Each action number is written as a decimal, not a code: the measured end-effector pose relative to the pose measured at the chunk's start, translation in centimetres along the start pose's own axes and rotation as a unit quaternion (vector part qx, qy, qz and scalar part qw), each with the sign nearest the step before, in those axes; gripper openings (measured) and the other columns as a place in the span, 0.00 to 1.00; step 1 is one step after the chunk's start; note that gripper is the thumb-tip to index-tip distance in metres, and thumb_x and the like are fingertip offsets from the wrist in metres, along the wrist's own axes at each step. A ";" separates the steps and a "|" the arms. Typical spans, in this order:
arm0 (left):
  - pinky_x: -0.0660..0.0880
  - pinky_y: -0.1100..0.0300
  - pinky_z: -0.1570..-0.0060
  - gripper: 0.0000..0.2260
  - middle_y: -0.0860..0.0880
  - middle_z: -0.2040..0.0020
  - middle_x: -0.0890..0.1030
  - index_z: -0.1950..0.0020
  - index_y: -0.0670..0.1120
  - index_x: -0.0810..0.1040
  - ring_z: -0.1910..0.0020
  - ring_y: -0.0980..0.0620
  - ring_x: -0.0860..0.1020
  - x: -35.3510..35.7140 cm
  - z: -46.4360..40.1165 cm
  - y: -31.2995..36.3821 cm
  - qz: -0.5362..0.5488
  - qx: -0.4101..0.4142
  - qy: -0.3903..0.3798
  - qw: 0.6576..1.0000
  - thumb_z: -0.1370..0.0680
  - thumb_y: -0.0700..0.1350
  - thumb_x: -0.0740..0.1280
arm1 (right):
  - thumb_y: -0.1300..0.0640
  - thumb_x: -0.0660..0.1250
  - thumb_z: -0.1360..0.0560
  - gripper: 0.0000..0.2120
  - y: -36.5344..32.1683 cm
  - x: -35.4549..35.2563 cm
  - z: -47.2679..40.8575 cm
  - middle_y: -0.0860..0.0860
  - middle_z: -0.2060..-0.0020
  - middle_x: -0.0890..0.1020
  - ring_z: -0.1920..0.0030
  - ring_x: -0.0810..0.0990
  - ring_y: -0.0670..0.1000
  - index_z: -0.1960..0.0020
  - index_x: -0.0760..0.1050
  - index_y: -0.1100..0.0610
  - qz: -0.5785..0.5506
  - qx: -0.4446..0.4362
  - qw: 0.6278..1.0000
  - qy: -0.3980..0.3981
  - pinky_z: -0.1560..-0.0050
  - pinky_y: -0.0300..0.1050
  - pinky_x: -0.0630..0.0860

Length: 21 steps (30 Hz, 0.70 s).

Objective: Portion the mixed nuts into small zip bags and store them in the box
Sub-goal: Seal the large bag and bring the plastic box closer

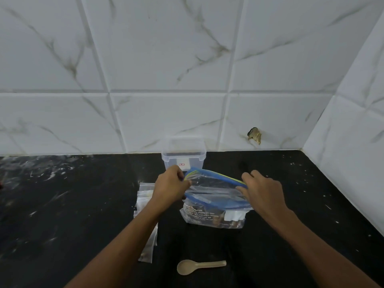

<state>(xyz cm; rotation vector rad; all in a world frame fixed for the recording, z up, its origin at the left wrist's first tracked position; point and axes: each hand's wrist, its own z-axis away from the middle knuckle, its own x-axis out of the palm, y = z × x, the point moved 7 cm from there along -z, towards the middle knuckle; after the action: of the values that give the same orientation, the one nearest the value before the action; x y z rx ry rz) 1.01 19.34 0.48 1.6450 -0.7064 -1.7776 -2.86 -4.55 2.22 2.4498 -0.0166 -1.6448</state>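
The large clear plastic zip bag with the blue seal strip point(216, 201) is standing on the black speckled countertop point(72, 204), nuts showing dimly at its bottom. The left hand point(169, 186) is pinching one end of its mouth and the right hand point(260, 191) is gripping the other, pulling it wide. Keeping the bag upright while spreading the seal should prevent spills. Left of the bag, small clear zip bags point(145, 223) are lying stacked; nearer than it, a beige plastic spoon point(196, 266); behind it, a clear lidded plastic box point(184, 155). The nuts' quantity and the box's contents are hard to make out.
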 end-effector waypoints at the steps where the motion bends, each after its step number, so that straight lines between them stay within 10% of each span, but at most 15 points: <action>1: 0.78 0.61 0.66 0.07 0.49 0.58 0.79 0.55 0.47 0.72 0.64 0.54 0.80 -0.5 0.1 -0.1 -0.033 0.001 0.020 0.999 0.23 0.43 0.70 | 0.51 0.81 0.38 0.16 0.2 0.4 0.0 0.50 0.72 0.74 0.79 0.67 0.49 0.62 0.75 0.55 0.005 0.004 1.000 -0.011 0.78 0.38 0.56; 8: 0.67 0.64 0.70 0.06 0.50 0.61 0.76 0.56 0.47 0.70 0.67 0.55 0.73 -2.0 0.6 -0.2 -0.101 0.011 0.086 0.991 0.22 0.40 0.66 | 0.56 0.65 0.24 0.10 0.4 0.1 -0.1 0.50 0.54 0.80 0.61 0.80 0.51 0.43 0.71 0.52 -0.087 -0.032 0.991 -0.096 0.65 0.42 0.73; 15: 0.82 0.58 0.63 0.08 0.47 0.60 0.80 0.59 0.46 0.70 0.69 0.51 0.84 -0.3 0.2 1.3 0.008 -0.011 0.020 1.000 0.22 0.39 0.67 | 0.54 0.83 0.41 0.15 -2.1 -1.7 -1.3 0.50 0.75 0.74 0.80 0.68 0.48 0.67 0.76 0.55 0.021 -0.082 0.996 0.006 0.79 0.37 0.58; 21: 0.82 0.53 0.63 0.08 0.48 0.65 0.79 0.61 0.46 0.70 0.68 0.52 0.82 -0.7 0.5 1.4 -0.011 -0.005 0.067 0.998 0.23 0.38 0.65 | 0.52 0.63 0.20 0.13 -4.1 -1.5 -0.9 0.52 0.48 0.80 0.53 0.80 0.51 0.38 0.68 0.54 -0.031 -0.075 0.985 -0.152 0.60 0.40 0.68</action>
<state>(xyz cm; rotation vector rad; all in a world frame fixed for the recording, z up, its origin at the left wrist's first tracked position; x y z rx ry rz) 0.64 18.91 2.06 1.7524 -0.6197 -1.6662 -2.96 -0.24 3.26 2.0914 0.1366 -1.9531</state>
